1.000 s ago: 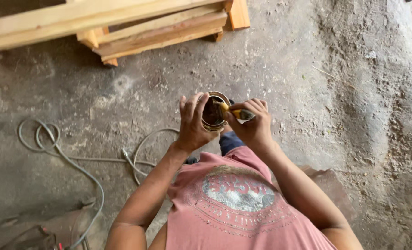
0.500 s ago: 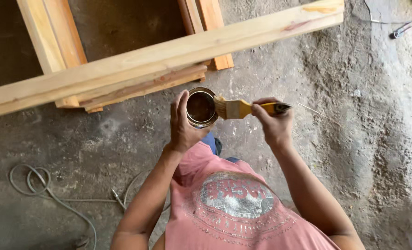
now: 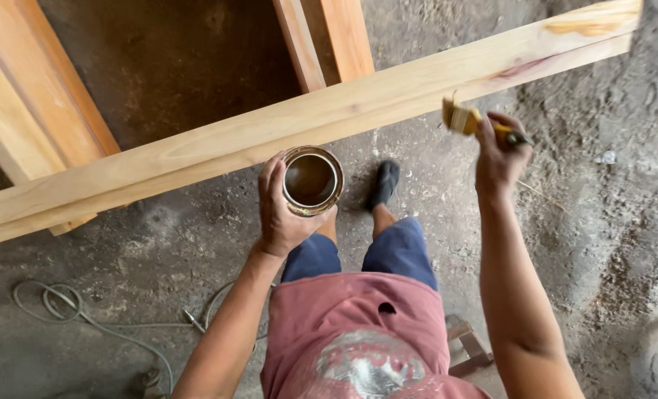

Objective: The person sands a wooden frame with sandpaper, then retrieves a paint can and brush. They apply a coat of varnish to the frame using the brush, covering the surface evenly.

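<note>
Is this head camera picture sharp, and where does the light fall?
Head view: mostly sharp; the paintbrush in the right hand is slightly blurred. Soft daylight brightens the long plank; the floor behind it is dark. The liquid in the tin, held by the left hand, shows little glare.

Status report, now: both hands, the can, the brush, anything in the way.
Left hand grips open can of brown liquid. Right hand holds brush, bristles just below long plank. Nothing between brush and plank.
</note>
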